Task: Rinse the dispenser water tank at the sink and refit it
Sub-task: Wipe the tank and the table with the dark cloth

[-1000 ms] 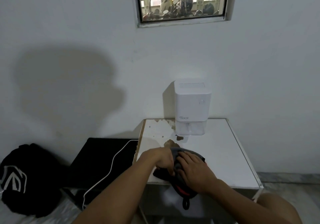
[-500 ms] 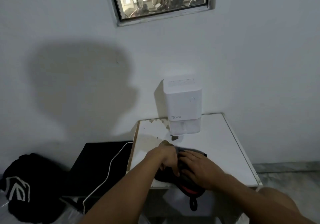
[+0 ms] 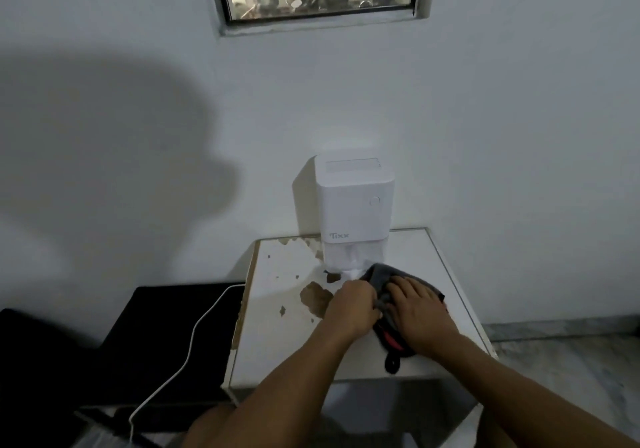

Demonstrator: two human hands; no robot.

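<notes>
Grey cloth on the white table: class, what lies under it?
Both hands, left hand and right hand, press the grey cloth onto the table. Anything beneath is covered.

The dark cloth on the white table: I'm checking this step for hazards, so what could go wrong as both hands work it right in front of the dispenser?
The dark cloth lies against the base of the white dispenser, so a forward push from the left hand or right hand could nudge the unit or its clear tank. The table has peeling patches, where the cloth might snag or lift flakes. The cloth's end overhangs the front edge and could slip off.
</notes>
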